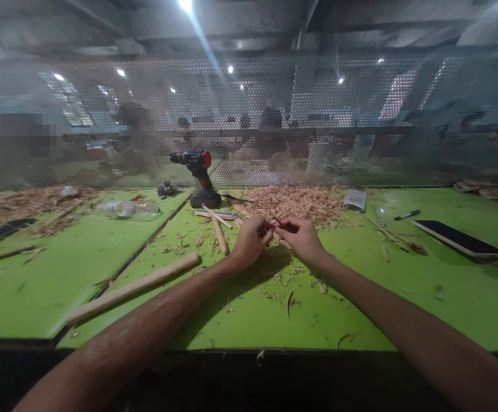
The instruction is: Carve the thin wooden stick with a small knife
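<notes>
My left hand (252,240) and my right hand (303,239) meet above the green tabletop (343,286), their fingertips almost touching. Between thumb and fingers, my right hand pinches a thin dark strip (278,220) that slants up to the left. The fingers of my left hand are curled into a pinch close beside it; what they hold is too small to make out. A heap of wood shavings (300,203) lies just beyond both hands. Left of my left hand are a short wooden stick (220,237) and several thin sticks by a cordless drill (199,171).
A long wooden rod (137,288) lies near my left forearm. Farther left is a clear plastic bottle (131,209). At right are a black-topped board (461,237), a pen (407,215) and a small packet (355,200). A perforated screen (249,91) stands behind; blurred people are beyond.
</notes>
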`<state>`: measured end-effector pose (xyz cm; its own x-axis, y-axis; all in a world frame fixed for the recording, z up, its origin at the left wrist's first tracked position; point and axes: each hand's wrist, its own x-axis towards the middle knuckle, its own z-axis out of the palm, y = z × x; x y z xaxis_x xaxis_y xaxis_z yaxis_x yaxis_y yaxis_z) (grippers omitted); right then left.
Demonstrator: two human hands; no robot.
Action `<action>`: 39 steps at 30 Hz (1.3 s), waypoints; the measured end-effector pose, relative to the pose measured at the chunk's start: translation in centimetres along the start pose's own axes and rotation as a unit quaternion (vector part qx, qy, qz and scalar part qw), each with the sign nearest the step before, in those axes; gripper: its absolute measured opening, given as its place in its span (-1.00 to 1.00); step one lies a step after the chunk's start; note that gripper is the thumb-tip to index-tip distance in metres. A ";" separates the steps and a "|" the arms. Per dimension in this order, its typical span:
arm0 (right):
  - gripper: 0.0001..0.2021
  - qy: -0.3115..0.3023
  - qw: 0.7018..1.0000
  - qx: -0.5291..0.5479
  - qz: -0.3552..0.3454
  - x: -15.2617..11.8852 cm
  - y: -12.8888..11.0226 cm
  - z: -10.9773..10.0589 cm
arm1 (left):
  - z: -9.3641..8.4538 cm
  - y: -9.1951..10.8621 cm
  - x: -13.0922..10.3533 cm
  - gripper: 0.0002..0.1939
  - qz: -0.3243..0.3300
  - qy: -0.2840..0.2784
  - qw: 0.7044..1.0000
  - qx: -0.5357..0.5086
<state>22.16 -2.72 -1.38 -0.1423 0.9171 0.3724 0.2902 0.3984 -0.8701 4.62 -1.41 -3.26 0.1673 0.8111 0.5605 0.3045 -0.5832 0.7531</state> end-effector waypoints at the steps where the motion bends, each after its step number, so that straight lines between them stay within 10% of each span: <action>1: -0.61 -0.002 1.000 0.000 0.000 0.0 0.0 0.0 | 0.1 -0.1 0.0 -0.89 -0.005 0.004 1.000 -0.001; 39: -0.71 0.019 1.000 -0.021 -0.009 0.3 0.2 0.0 | 0.1 0.0 0.2 -0.84 -0.004 0.007 1.000 0.012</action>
<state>22.17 -2.32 -1.48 -0.1124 0.9094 0.4004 0.3277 0.4144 -0.8491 4.74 -1.26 -3.22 0.1512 0.8154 0.5587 0.3293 -0.5745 0.7493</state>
